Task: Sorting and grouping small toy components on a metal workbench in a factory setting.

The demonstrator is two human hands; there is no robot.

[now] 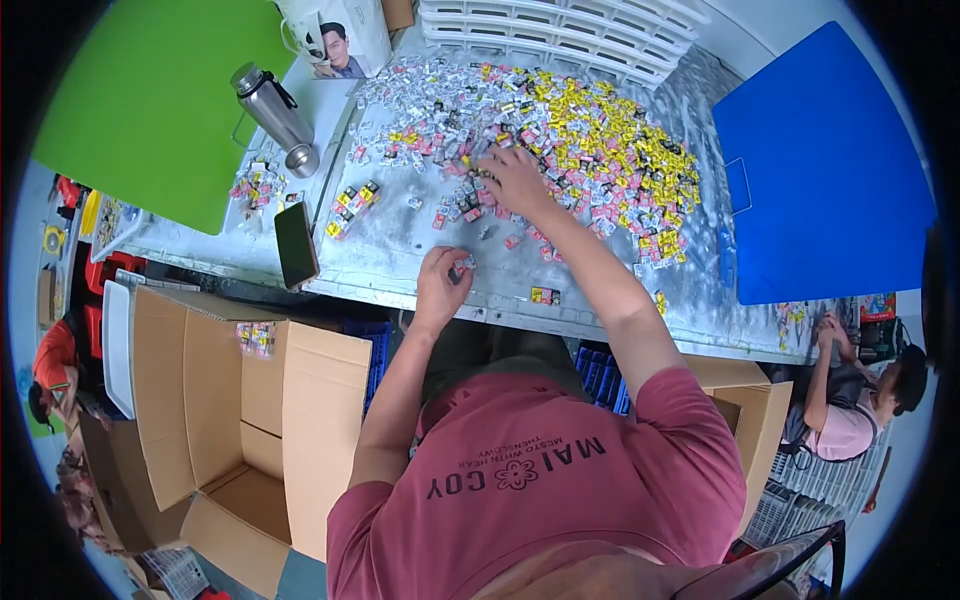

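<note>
A big heap of small wrapped packets, pink, yellow and white, covers the far part of a worn grey table. My right hand reaches out flat onto the near edge of the heap, fingers spread over several packets. My left hand is near the table's front edge, closed around a few small pink packets. A couple of loose packets lie at the front edge to its right.
A black phone lies at the table's left front. A steel bottle lies beyond it. An open cardboard box stands below left. Green board and blue board flank the table. Another person sits at right.
</note>
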